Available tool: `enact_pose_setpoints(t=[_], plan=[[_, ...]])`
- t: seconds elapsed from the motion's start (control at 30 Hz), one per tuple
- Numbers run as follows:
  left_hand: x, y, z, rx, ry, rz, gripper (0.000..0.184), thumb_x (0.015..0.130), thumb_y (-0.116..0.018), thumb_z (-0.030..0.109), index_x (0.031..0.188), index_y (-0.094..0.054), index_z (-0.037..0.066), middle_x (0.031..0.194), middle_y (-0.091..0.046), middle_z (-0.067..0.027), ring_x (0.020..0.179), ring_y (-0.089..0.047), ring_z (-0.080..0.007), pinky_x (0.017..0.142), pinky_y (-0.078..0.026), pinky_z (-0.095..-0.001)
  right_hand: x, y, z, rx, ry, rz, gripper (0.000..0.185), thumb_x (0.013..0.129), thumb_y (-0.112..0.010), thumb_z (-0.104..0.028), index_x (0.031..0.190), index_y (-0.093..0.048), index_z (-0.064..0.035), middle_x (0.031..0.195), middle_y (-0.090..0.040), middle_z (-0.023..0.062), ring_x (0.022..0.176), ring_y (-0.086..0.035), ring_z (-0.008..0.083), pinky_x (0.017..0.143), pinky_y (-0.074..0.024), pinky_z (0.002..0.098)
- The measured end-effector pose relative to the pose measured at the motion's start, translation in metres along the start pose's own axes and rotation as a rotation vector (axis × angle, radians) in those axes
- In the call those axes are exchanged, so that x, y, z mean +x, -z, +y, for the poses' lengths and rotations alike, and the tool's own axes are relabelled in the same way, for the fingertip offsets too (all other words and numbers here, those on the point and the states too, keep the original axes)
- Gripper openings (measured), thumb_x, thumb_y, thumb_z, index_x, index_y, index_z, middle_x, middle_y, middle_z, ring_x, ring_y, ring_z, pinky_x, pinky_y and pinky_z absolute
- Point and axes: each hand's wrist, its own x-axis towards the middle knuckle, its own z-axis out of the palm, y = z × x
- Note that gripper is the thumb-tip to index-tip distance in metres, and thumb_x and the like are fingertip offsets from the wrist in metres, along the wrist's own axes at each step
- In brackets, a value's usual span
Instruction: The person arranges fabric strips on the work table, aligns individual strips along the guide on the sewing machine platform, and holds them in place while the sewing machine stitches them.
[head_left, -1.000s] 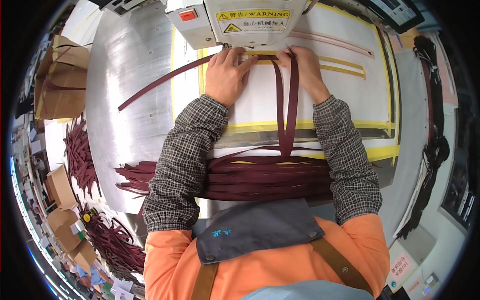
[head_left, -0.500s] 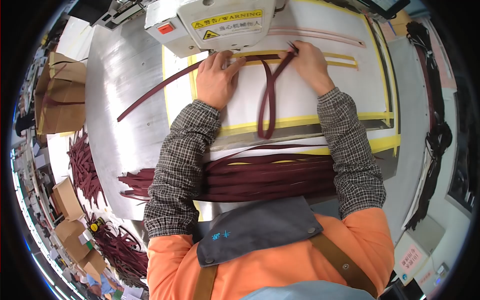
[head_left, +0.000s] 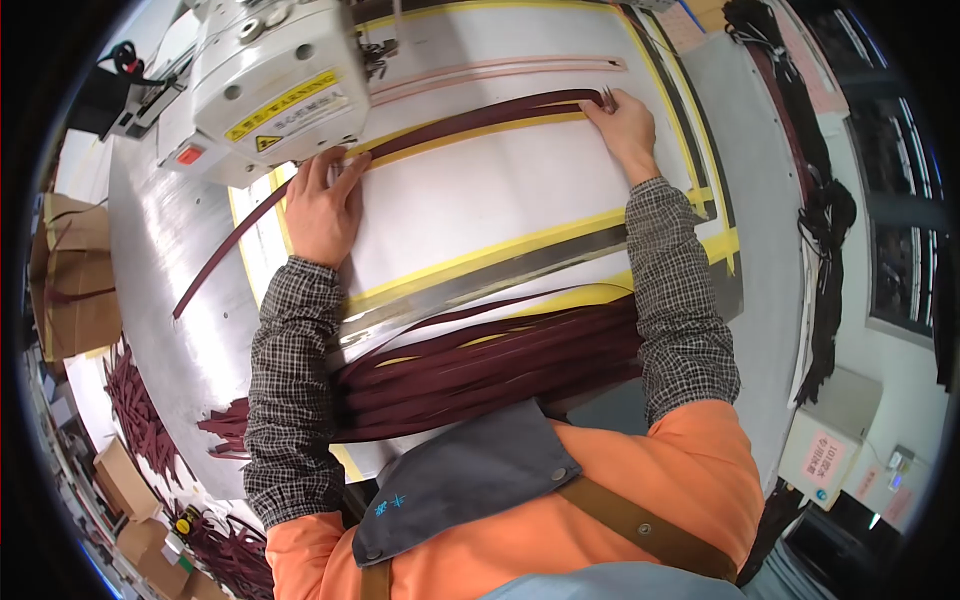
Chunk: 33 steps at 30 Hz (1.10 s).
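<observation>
A long maroon strap (head_left: 480, 116) runs across the yellow-edged white template (head_left: 470, 210), roughly along a yellow strip. My left hand (head_left: 322, 215) is closed on the strap beside the sewing machine head (head_left: 270, 90), with thumb and fingers at the strap. The strap's tail goes on down to the left over the metal table. Toward the right end, my right hand (head_left: 625, 125) pinches the strap's other end, drawing it nearly straight with a slight bow. Small pointed metal tips show at the right fingers; the tool itself is mostly hidden.
A thick bundle of maroon straps (head_left: 490, 370) lies in front of me, under my forearms. More straps (head_left: 140, 405) are heaped at the left, near a cardboard box (head_left: 80, 270). Black straps (head_left: 825, 220) hang along the right side. Pink strips (head_left: 500, 75) mark the template's far part.
My right hand has drawn the strap's end out to the right, and its hanging loop is gone. The hands are farther apart. The view has shifted, showing more of the machine.
</observation>
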Motion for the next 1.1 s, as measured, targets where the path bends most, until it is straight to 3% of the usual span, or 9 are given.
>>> enact_pose_setpoints(t=[0.1, 0.2, 0.4, 0.5, 1.1], plan=[[0.000, 0.000, -0.001, -0.010, 0.005, -0.020, 0.037, 0.095, -0.074, 0.013, 0.129, -0.081, 0.025, 0.130, -0.073, -0.0069, 0.122, -0.068, -0.0317, 0.104, -0.054, -0.0457, -0.001, -0.001, 0.012, 0.020, 0.036, 0.078, 0.040, 0.089, -0.088, -0.042, 0.096, -0.073, -0.0051, 0.085, -0.077, 0.0106, 0.083, -0.076, 0.0281, 0.076, -0.0563, 0.0414], [0.001, 0.000, 0.001, -0.018, 0.000, -0.015, 0.038, 0.094, -0.074, 0.011, 0.130, -0.081, 0.024, 0.131, -0.072, -0.0066, 0.121, -0.068, -0.0319, 0.103, -0.054, -0.0461, 0.000, 0.000, 0.018, -0.015, -0.009, 0.064, 0.038, 0.089, -0.088, -0.039, 0.111, -0.077, -0.0096, 0.099, -0.081, 0.0115, 0.091, -0.079, 0.0341, 0.077, -0.0605, 0.0470], [0.002, -0.001, -0.001, -0.010, -0.004, -0.012, 0.037, 0.094, -0.074, 0.011, 0.129, -0.081, 0.022, 0.130, -0.073, -0.0067, 0.119, -0.069, -0.0317, 0.102, -0.055, -0.0455, -0.022, 0.007, 0.022, -0.140, 0.707, 0.365, 0.037, 0.090, -0.086, -0.021, 0.126, -0.078, -0.0122, 0.130, -0.077, 0.0029, 0.114, -0.074, 0.0246, 0.085, -0.0650, 0.0389], [0.001, 0.002, 0.002, -0.003, -0.019, -0.015, 0.036, 0.094, -0.074, 0.010, 0.128, -0.082, 0.021, 0.130, -0.073, -0.0068, 0.119, -0.069, -0.0314, 0.101, -0.056, -0.0451, -0.031, 0.005, 0.027, -0.204, 0.744, 0.291, 0.040, 0.089, -0.085, -0.018, 0.128, -0.078, -0.0126, 0.133, -0.076, -0.0016, 0.119, -0.071, 0.0211, 0.088, -0.0664, 0.0358], [0.001, 0.002, 0.000, -0.026, -0.011, -0.024, 0.038, 0.094, -0.073, 0.011, 0.129, -0.082, 0.023, 0.129, -0.073, -0.0067, 0.119, -0.069, -0.0314, 0.101, -0.056, -0.0453, -0.027, -0.001, 0.035, -0.287, 0.711, 0.174, 0.043, 0.089, -0.084, -0.020, 0.130, -0.077, -0.0116, 0.133, -0.077, 0.0009, 0.124, -0.070, 0.0206, 0.095, -0.0654, 0.0377]])
